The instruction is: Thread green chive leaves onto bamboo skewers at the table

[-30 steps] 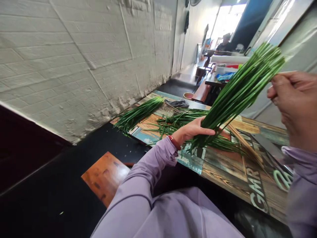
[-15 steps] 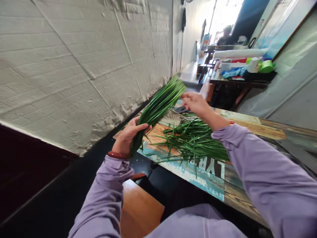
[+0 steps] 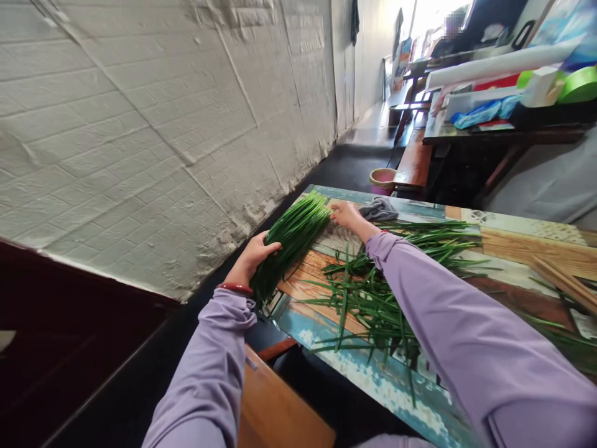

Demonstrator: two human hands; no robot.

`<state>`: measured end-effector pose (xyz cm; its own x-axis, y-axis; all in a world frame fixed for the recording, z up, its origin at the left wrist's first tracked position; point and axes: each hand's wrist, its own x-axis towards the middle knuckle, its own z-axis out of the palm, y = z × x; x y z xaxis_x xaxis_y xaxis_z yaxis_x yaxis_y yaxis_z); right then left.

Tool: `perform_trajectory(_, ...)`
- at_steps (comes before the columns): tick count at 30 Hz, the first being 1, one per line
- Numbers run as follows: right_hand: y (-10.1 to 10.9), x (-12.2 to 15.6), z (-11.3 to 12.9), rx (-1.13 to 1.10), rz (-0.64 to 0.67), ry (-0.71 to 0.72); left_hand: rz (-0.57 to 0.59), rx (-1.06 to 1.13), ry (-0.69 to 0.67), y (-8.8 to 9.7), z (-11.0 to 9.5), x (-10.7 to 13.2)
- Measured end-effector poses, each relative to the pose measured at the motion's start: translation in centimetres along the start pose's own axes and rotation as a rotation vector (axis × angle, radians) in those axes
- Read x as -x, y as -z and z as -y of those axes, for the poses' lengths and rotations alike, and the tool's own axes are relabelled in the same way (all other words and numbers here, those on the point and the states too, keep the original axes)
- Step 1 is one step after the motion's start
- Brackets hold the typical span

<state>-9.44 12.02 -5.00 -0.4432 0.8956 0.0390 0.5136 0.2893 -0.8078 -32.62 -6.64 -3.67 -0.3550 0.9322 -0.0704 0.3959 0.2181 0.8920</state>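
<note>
A thick bunch of green chives (image 3: 298,233) lies slanted at the left end of the patterned table (image 3: 345,367), pale ends pointing away from me. My left hand (image 3: 255,256) is wrapped round its darker lower part, thumb on top. At the pale ends, my right hand (image 3: 347,218) has its fingers pinched together; whatever sits between them is too small to make out. Under and beside my right forearm, loose chives (image 3: 364,298) are spread over the tabletop, some sticking out past the front edge.
Behind my right hand lies a crumpled grey cloth (image 3: 380,209). A rough white wall (image 3: 186,112) runs along the left. Below the table stands a wooden seat (image 3: 280,404). Farther back are a bin (image 3: 382,177), a cluttered second table (image 3: 504,135) and a seated person (image 3: 448,46).
The bunch has come down from the air to the tabletop, still in my left hand. My right hand has stayed by the pale ends. The view has shifted, showing more of the table.
</note>
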Motion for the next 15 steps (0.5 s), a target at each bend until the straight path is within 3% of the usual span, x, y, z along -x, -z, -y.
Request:
perform_trajectory(5,1.0,1.4,-2.4,0.115,0.003,0.013,-0.117,-0.552,-0.155,-0.1,1.4,-1.6)
perform_trajectory(9,1.4,2.6,-2.9,0.304,0.0,0.175,-0.271,-0.874,-0.235,-0.4,0.1,-0.6)
perform_trajectory(12,1.8,3.2,-2.9,0.416,-0.005,0.205,-0.223,-0.97,-0.34,-2.1,-2.2,-0.5)
perform_trajectory(15,2.5,4.0,-2.4,0.53,0.01,0.214,-0.134,-1.051,-0.315,-4.8,-4.3,-2.1)
